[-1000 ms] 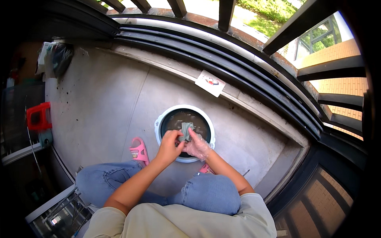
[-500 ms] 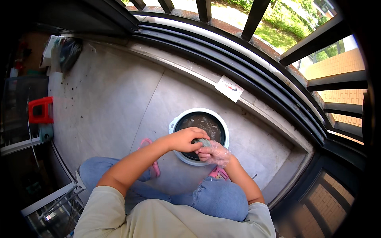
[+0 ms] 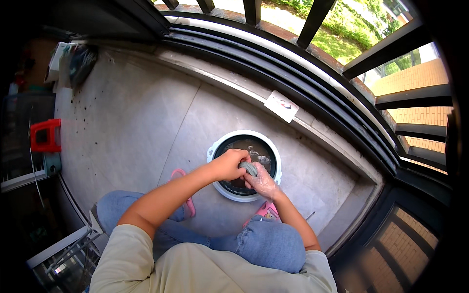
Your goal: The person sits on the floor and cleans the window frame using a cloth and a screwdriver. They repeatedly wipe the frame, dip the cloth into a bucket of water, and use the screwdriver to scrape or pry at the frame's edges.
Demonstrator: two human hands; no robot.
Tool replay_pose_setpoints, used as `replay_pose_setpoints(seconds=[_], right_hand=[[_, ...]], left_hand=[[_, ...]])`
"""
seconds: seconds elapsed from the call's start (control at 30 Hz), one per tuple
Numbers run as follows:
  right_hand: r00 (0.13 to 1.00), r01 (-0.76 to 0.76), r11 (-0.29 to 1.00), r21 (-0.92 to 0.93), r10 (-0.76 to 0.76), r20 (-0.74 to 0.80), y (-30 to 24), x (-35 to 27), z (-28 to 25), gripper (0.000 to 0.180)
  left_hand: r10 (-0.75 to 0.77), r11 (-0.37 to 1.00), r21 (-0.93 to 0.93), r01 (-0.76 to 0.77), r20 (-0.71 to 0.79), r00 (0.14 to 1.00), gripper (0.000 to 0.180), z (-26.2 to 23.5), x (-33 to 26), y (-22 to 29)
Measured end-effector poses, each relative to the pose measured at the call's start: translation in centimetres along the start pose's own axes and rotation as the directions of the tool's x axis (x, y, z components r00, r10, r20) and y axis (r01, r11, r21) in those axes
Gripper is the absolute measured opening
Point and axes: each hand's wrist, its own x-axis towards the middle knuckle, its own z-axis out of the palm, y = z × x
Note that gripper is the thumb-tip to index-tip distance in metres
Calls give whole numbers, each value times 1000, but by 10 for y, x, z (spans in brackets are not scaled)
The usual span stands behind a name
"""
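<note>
Between my two hands is a wet-looking grey-green twisted bundle, apparently a cloth (image 3: 249, 169). My left hand (image 3: 233, 164), bare, is closed on one end of it. Clear plastic film like a disposable glove covers my right hand (image 3: 262, 182), whose fingers grip the other end. Both hands are over the near part of a round basin (image 3: 277, 161) with a pale rim and dark inside. Murky brown water (image 3: 249, 145) with some foam lies in the basin. My palms and part of the cloth are hidden by my fingers.
The basin stands on a grey floor (image 3: 141, 112), in front of my pink shoes (image 3: 266, 210). A white printed card (image 3: 281, 106) lies on the ledge below the dark barred railing (image 3: 312, 24). At the left are a red plastic object (image 3: 45, 136) and a dark bag (image 3: 83, 63).
My left hand has turned and shifted slightly up and left. More of the twisted cloth now shows between my hands, and my right hand has tilted alongside it.
</note>
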Motion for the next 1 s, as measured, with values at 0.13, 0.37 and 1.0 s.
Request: replay_pose_setpoints(seconds=[0.13,0.37,1.0], right_hand=[[915,282,899,-336,-357,-188,-3,2,19,45],[992,106,942,-318,-122,-29,-12,9,3,57],[635,-526,388,757,-413,653,-34,-4,24,30]], left_hand=[[-317,937,-206,281,-169,933,21,20,1,1],[-503,827,-278,489,23,864,30,15,-3,23],[285,292,-776,559,628,724,81,-8,24,15]])
